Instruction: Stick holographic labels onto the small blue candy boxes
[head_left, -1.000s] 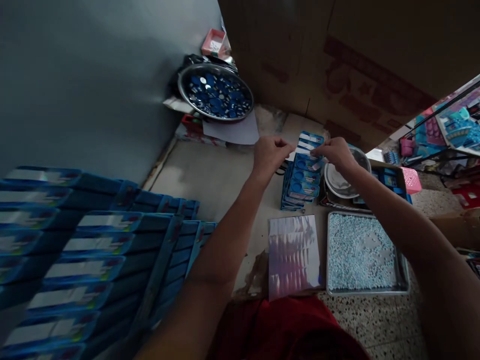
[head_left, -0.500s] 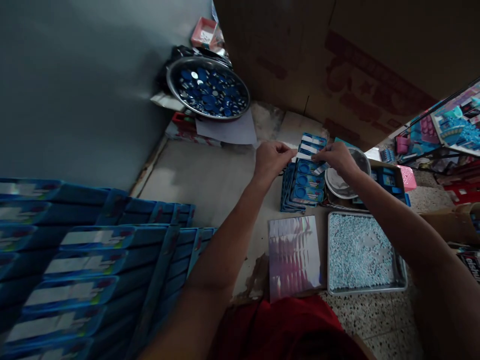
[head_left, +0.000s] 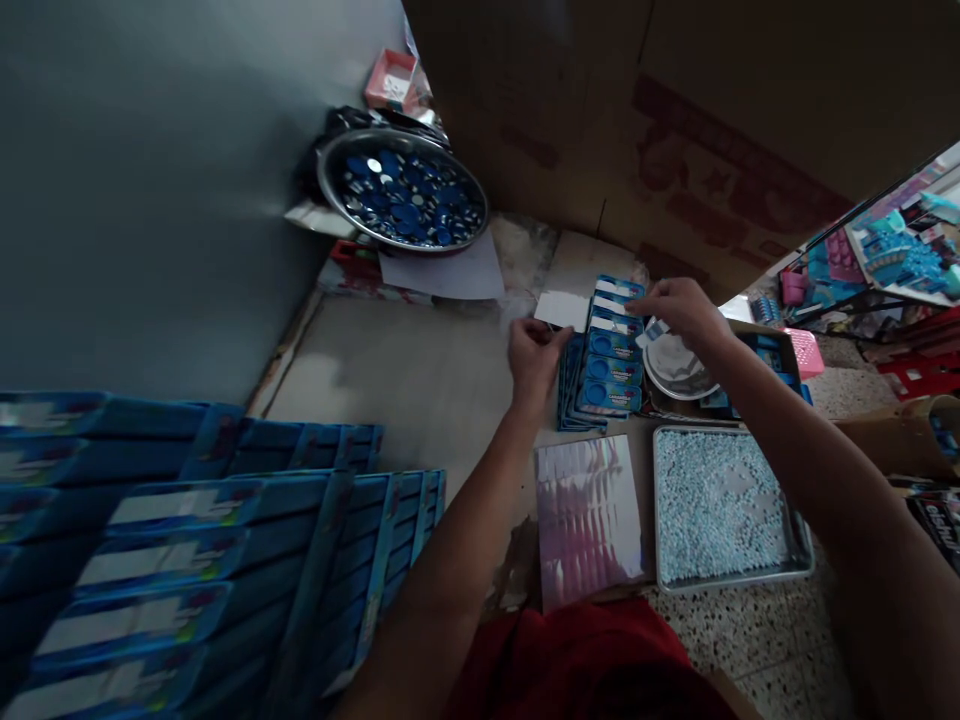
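Blue printed cards (head_left: 611,371), each with a round blue recess, lie overlapped in a column. White strips (head_left: 609,307) cross the upper ones. My right hand (head_left: 686,312) is over the column's right side, its fingertips at one of those strips. A small pale strip (head_left: 653,331) sticks out below its fingers, pinched in them. My left hand (head_left: 534,355) is just left of the cards, thumb and fingers curled together. Its fingertips touch the lower edge of a stack of white paper strips (head_left: 561,310); what is between them is too small to make out.
A metal bowl (head_left: 327,190) of blue discs stands at the back left. A shiny sheet (head_left: 589,520) and a tray (head_left: 750,585) of pale beads are near me. A clear round lid (head_left: 679,365) lies right of the cards. Stacked blue packs (head_left: 187,555) fill the left.
My left hand has let go of the white strip held across the cards and moved left and down to the white stack. My right hand has moved slightly right, still with the pale strip.
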